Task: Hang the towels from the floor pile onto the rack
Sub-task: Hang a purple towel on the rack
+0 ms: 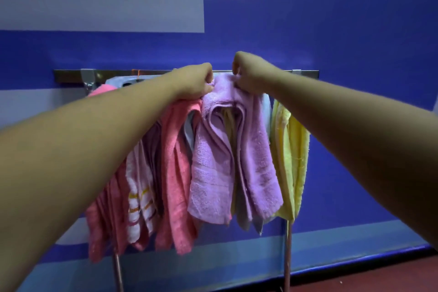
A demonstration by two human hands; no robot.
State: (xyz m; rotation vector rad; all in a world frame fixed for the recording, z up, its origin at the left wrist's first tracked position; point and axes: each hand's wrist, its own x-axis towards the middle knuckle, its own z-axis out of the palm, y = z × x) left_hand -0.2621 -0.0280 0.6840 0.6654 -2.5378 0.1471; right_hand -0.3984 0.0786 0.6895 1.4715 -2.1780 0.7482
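— Towels first: where is the one being handled?

— Lilac towel [227, 149], draped over the top bar of the rack [68, 76], about midway along it, its two folded halves hanging down toward the floor.

— And the hands?

— Both are at its top fold. The left hand [193, 82] is closed, fingers pinching the towel's upper left edge. The right hand [248, 73] is closed too, fist curled over the upper right edge, bunching the cloth at the bar. The towel's crest sits between the two hands, touching both.

— What hangs beside it?

— Toward the rack's left end, a coral-pink towel [176, 173] just beside the lilac one, then a white towel with orange and pink stripes [139, 199], then another pink towel [106, 216] partly hidden behind the left forearm. Toward the right end, a pale yellow towel [292, 156], just beside the lilac one and partly covered by the right forearm.

— The rack itself?

— A metal bar in front of a blue wall [331, 19], with two thin upright legs [287, 256] showing below the towels. A strip of reddish floor [369, 277] shows at the lower right.
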